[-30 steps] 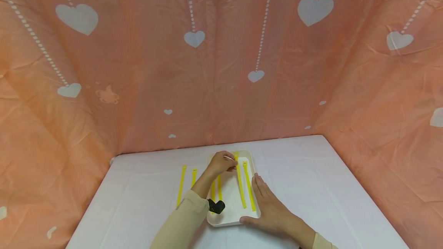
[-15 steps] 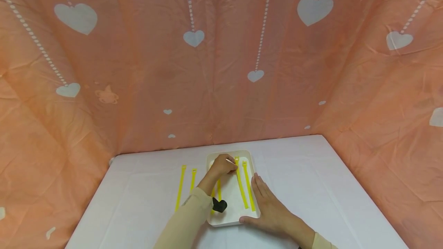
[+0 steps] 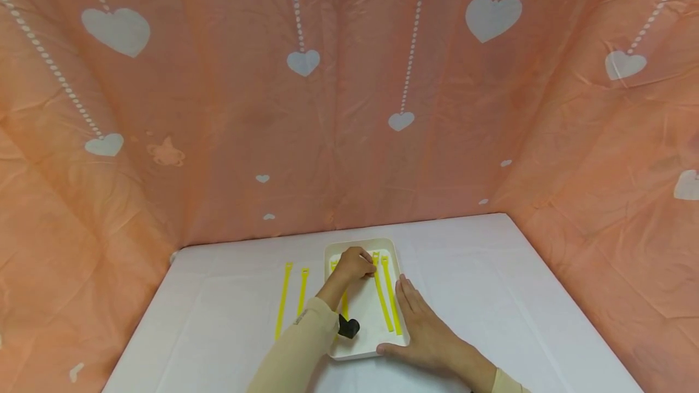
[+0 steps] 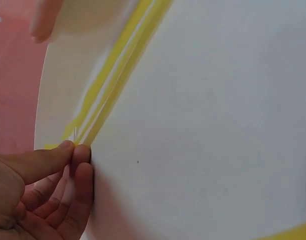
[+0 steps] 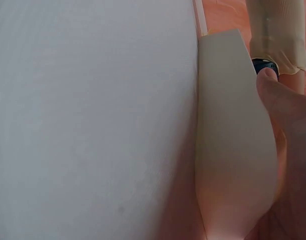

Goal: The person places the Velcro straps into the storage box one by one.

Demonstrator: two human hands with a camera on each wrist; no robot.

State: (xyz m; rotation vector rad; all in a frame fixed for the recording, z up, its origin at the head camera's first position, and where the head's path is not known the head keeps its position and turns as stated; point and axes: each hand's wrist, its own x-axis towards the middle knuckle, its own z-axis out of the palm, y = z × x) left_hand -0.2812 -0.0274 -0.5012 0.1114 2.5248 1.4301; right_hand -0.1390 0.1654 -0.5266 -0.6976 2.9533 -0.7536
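Observation:
My left hand (image 3: 356, 264) reaches over the white tray (image 3: 366, 353) and pinches a flat yellow strap with a slotted head (image 3: 383, 303) close to that head. In the left wrist view, the thumb and forefinger of the left hand (image 4: 45, 185) meet on the yellow strap (image 4: 124, 80). Beside it, nearer the right wall, lies a second yellow strap (image 3: 391, 296). My right hand (image 3: 428, 332) rests along the tray's right side with straight fingers, thumb at the near corner. The right wrist view has the tray's outer wall (image 5: 233, 125) beside the right hand (image 5: 293, 112).
More yellow straps (image 3: 345, 305) lie in the tray's left part, partly hidden by the left arm. Two others, one at the far left (image 3: 283, 302) and one nearer the tray (image 3: 303, 290), lie on the white tablecloth (image 3: 218, 320). A pink curtain (image 3: 338, 138) stands behind.
My left hand has moved slightly nearer and to the right, bringing the strap's head down closer to the second strap's head. The right hand has stayed at the tray's side.

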